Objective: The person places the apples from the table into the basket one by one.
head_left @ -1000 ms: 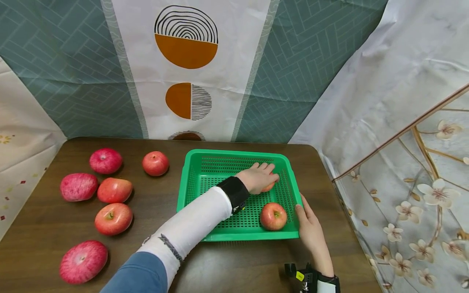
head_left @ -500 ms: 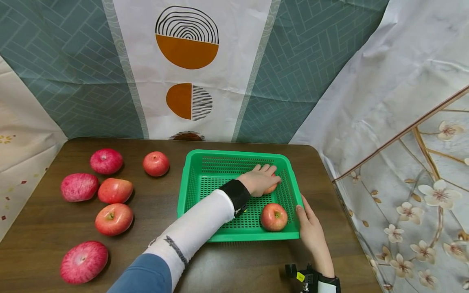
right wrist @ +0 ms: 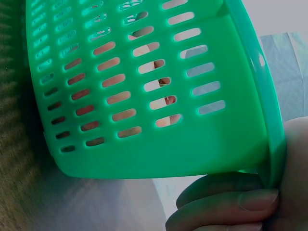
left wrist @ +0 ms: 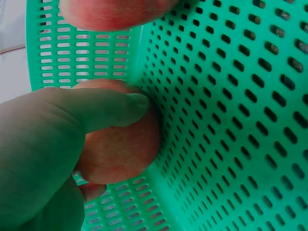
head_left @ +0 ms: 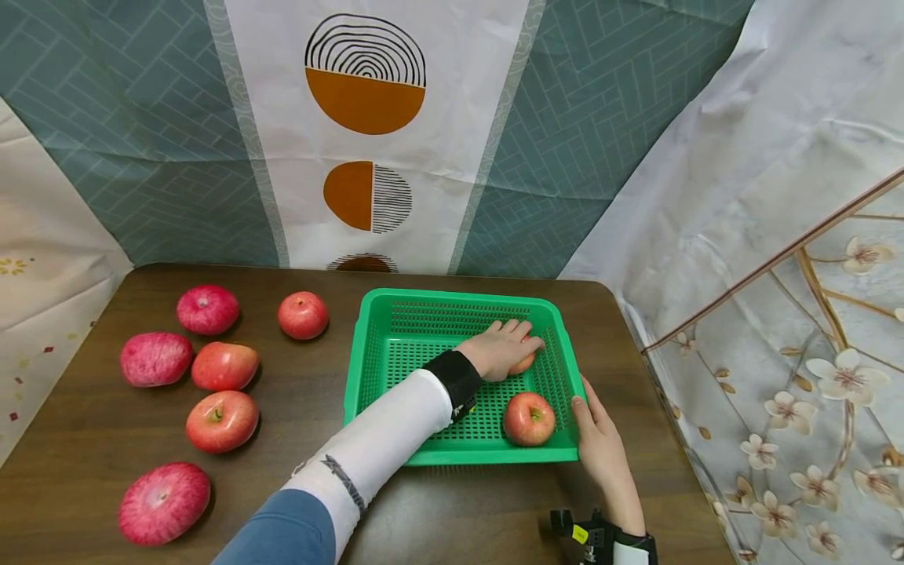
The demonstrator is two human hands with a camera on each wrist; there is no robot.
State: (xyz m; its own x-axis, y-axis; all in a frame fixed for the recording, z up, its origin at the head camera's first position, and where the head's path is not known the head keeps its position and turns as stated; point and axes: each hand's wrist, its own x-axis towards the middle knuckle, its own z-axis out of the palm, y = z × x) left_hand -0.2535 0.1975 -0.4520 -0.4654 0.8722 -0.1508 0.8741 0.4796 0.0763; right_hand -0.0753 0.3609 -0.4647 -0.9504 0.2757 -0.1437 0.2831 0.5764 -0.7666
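Note:
My left hand reaches into a green perforated plastic basket and holds an apple near its right end. In the left wrist view the thumb lies across this apple, with a fingertip showing below it. Much of the apple is hidden by the hand in the head view. A second red-yellow apple sits in the basket's front right corner, untouched. My right hand grips the basket at its right side near the front corner, fingers curled at the rim in the right wrist view.
On the left of the brown table lie several fruits: deep pink speckled ones, such as a large one, and red apples. A lone red apple lies left of the basket. Patterned cloth hangs behind the table.
My left hand has shifted slightly to the right with its apple, then stayed almost still. The right hand keeps its grip on the basket.

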